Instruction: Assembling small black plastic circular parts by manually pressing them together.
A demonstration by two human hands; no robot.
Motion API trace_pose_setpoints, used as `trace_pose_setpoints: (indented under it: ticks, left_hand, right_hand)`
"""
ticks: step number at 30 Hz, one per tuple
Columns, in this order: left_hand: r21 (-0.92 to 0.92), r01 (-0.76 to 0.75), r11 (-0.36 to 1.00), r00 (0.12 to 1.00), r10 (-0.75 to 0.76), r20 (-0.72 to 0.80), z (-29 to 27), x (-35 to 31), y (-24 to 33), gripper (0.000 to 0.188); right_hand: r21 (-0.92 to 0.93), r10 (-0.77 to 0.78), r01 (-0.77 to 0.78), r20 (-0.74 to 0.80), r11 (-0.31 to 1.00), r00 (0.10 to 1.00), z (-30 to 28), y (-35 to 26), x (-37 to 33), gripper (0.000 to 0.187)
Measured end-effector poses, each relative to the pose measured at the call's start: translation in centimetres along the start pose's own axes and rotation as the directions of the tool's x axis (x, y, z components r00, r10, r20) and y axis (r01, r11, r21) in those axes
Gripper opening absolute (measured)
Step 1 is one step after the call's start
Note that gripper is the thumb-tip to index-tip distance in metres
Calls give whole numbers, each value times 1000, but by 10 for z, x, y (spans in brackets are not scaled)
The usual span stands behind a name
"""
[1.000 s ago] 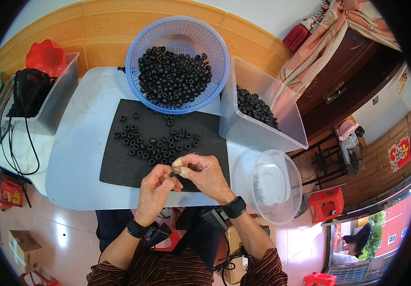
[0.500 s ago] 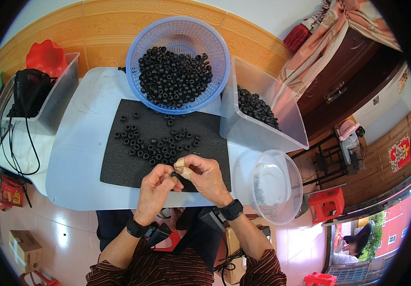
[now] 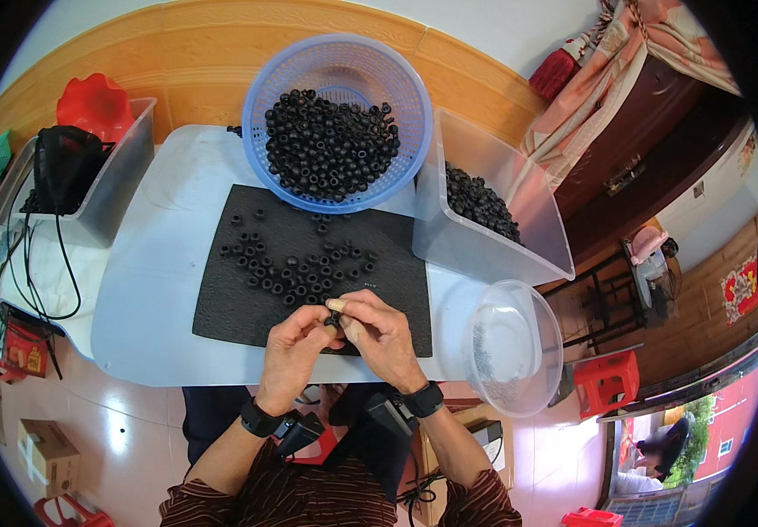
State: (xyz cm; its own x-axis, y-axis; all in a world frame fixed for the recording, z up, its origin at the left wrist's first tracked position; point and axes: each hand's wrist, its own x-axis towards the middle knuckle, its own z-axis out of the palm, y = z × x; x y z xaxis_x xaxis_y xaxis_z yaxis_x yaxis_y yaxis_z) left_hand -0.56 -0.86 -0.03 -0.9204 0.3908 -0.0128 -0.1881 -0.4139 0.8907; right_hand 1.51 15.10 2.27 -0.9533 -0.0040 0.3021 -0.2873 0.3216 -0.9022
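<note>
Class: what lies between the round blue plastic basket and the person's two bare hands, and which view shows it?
The head view shows small round black hollow pieces scattered there on a flat black mat.

both hands (image 3: 386, 344) pinch small black piece (image 3: 333, 320); black mat (image 3: 230, 307) below; blue basket (image 3: 344, 63) beyond

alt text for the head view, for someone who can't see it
A person's left hand and right hand meet, each grip closed on a small black piece mostly hidden by fingers. Below them, black beads lie scattered on a dark mat. Around it stand a bead-filled blue basket, a clear box and a clear bowl.
</note>
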Motion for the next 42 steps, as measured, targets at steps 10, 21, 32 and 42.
trace_pose_setpoints:
  ticks: [10,21,32,42]
  left_hand:
    - [-99,85,991,996,-84,12,4,2,7,12]
    - [179,24,983,1000,-22,-13,8,0,3,17]
    - [66,-8,998,999,11,-46,10,-1,-4,18]
    - [161,-135,978,989,144,-43,17,-4,-10,38]
  right_hand:
    - [-156,-89,71,-110,985,990,19,-2,-13,47]
    - [-399,-317,193,-272,896,909,35,-4,-17,39]
    - [-404,-295,150,-326,902,898,41,-1,-20,39]
    - [80,34,-10,-310,997,950,29,9,-25,33]
